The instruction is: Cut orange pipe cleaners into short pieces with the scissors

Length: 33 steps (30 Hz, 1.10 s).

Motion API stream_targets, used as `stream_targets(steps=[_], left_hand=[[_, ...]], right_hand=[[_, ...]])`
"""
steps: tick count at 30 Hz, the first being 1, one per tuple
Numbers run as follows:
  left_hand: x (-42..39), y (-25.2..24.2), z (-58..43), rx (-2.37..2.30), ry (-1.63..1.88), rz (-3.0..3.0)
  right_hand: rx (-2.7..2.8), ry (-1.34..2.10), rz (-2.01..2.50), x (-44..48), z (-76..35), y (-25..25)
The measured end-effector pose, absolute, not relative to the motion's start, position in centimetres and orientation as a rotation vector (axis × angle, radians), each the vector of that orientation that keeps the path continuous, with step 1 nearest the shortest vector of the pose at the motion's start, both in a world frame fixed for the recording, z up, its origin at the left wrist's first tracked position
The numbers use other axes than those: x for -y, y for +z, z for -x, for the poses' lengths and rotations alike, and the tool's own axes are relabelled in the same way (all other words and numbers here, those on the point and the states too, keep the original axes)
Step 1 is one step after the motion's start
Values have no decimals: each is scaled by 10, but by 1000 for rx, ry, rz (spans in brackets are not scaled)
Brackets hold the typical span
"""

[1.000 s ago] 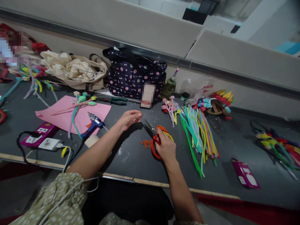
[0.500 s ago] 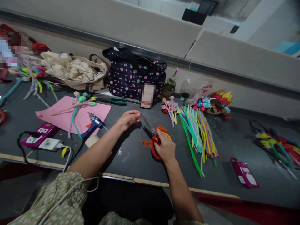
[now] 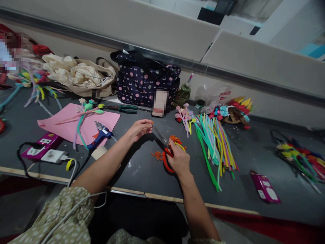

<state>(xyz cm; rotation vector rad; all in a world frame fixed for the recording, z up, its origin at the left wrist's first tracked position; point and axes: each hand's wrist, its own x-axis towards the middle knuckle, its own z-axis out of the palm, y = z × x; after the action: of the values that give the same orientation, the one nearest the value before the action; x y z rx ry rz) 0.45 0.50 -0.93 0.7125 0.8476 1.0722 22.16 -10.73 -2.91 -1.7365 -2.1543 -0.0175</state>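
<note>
My right hand (image 3: 179,158) is wrapped round the red-orange handles of a pair of scissors (image 3: 160,135), whose blades point up and left toward my other hand. My left hand (image 3: 140,130) is closed in a pinch at the blade tips. A speck of orange shows at its fingertips, seemingly a short pipe cleaner piece (image 3: 152,122), mostly hidden by the fingers. Short cut orange pieces (image 3: 157,155) lie on the table between my hands. More orange pieces (image 3: 175,138) are heaped just beyond the scissors, partly behind my right hand.
Long coloured pipe cleaners (image 3: 214,142) lie to the right, beside pink pipe cleaner flowers (image 3: 185,117). On the left are a blue glue gun (image 3: 101,136), pink paper (image 3: 106,120) and a purple packet (image 3: 42,149). A dotted dark bag (image 3: 144,81) stands at the back.
Both hands and the scissors keep nearly the same pose. The view has shifted very slightly; nothing on the table has visibly moved.
</note>
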Motion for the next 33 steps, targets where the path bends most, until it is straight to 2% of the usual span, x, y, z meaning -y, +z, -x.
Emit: stream_targets(steps=[33], left_hand=[[-3,-7,-6,-958,1058,-808]], right_hand=[[2176,-51,1761,108,-221,-31]])
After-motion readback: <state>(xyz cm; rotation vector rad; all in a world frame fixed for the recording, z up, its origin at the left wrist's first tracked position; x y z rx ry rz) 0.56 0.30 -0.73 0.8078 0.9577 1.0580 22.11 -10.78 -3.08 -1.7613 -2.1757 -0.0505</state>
